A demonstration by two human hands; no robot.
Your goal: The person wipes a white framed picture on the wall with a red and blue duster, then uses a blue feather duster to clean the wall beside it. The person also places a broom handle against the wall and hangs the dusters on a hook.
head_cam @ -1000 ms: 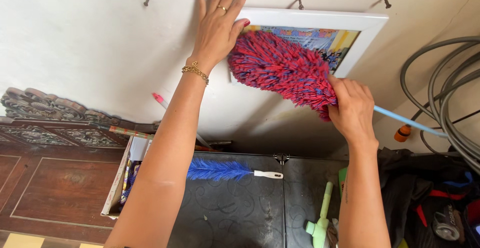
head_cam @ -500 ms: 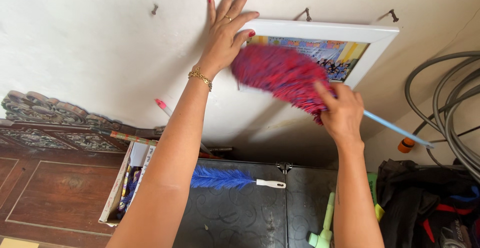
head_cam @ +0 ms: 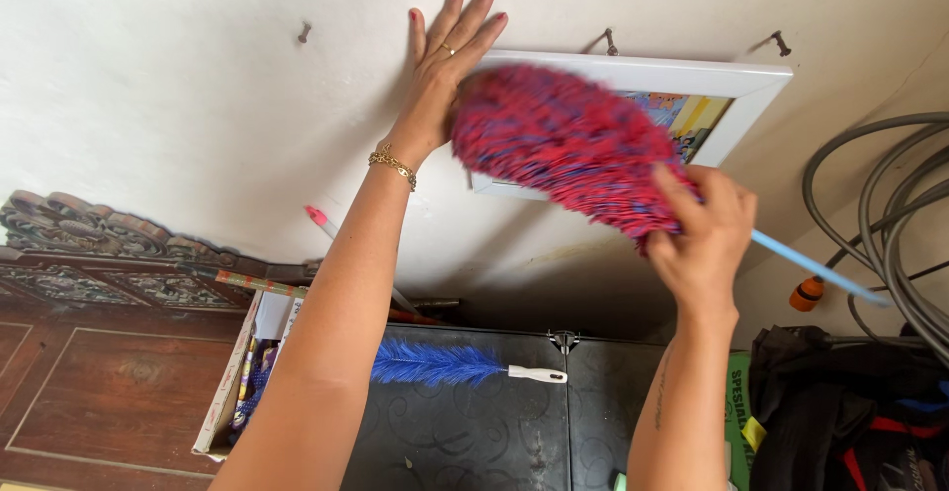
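Observation:
A white-framed picture (head_cam: 736, 81) hangs on the pale wall under two nails. My left hand (head_cam: 445, 66) lies flat against the wall, fingers spread, touching the frame's left edge. My right hand (head_cam: 702, 239) grips a red and blue fluffy duster (head_cam: 563, 140) at the base of its head. The duster's head lies across the picture and covers most of it. Its light blue handle (head_cam: 820, 268) sticks out to the right.
A blue feather duster (head_cam: 445, 362) with a white handle lies on a dark metal chest (head_cam: 474, 432) below. A carved wooden panel (head_cam: 109, 353) is at the left, a cardboard box (head_cam: 232, 382) beside it. Coiled grey hoses (head_cam: 880, 224) hang at the right above dark bags (head_cam: 840, 402).
The duster has swept upward and to the right over the picture, covering more of it. My left hand has stayed on the wall at the frame's edge.

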